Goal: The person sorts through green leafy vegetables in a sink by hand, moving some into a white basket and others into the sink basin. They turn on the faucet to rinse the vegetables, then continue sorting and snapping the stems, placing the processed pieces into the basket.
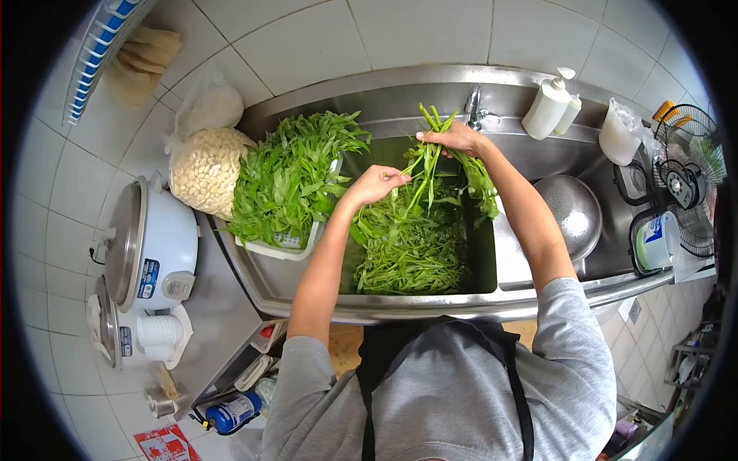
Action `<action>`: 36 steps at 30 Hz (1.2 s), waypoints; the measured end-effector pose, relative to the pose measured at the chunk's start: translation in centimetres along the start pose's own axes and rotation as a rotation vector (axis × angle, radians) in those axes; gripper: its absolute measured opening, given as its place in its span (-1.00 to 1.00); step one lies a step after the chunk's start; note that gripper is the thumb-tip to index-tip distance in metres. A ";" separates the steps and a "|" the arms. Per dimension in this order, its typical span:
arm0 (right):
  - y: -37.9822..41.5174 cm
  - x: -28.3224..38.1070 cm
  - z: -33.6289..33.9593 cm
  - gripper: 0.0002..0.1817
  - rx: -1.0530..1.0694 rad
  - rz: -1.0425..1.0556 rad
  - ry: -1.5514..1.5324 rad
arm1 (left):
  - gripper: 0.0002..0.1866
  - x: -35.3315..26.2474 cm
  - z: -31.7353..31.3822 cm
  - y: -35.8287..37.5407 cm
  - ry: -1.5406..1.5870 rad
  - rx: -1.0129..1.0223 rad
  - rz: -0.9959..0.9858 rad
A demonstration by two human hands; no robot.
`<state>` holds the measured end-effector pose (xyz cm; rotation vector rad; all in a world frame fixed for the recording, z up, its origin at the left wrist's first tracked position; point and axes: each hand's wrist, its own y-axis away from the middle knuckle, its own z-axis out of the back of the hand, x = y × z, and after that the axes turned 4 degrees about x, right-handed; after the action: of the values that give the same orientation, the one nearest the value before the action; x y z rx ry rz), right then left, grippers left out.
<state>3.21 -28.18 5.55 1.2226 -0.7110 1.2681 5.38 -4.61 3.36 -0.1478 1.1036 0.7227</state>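
Observation:
My right hand (455, 139) is closed around a bunch of leafy green stems (430, 173) above the sink, with the cut ends pointing up and leaves hanging down on the right. The fingers of my left hand (378, 184) pinch a stem at the left side of that bunch. Below both hands, the sink basin (480, 261) holds a mass of loose greens (411, 257). To the left, a white plastic basket (296, 251) is heaped with leafy greens (296, 173), its leaves spilling over the rim.
A faucet (475, 107) stands behind the basin, with pump bottles (547, 106) to its right. A metal colander (569, 215) and a fan (680, 184) are on the right. A bag of pale peeled cloves or beans (206, 170) and a rice cooker (165, 246) flank the left.

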 end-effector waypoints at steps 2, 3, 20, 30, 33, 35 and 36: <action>-0.4 -0.2 -0.4 -0.48 -0.030 0.041 0.006 | -0.67 0.1 0.1 -0.1 -0.017 -0.040 0.010; -0.8 -0.3 -0.5 -0.48 -0.037 0.034 -0.001 | -0.67 -0.2 0.1 -0.1 -0.003 -0.041 0.011; -1.5 0.0 -1.3 -0.49 -0.097 0.159 -0.086 | -0.71 2.0 -0.6 -2.7 0.089 -0.421 -0.092; -2.3 0.0 -1.2 -0.51 -0.271 0.110 -0.062 | -0.80 4.6 1.0 -0.1 0.664 -0.723 0.110; -1.9 -0.1 0.3 -0.53 -0.250 0.036 -0.098 | -0.78 4.5 1.1 1.7 0.742 -0.657 0.029; -1.4 -0.1 0.6 -0.54 -0.271 -0.029 -0.162 | -0.74 5.6 1.3 2.4 0.662 -0.619 0.013; -1.6 -0.5 0.8 -0.54 -0.274 -0.022 -0.160 | -0.70 6.0 1.3 2.6 0.587 -0.581 0.014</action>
<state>4.75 -28.85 4.84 1.1094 -0.9519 1.0232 6.31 0.74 -0.50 -0.8916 1.4172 1.0336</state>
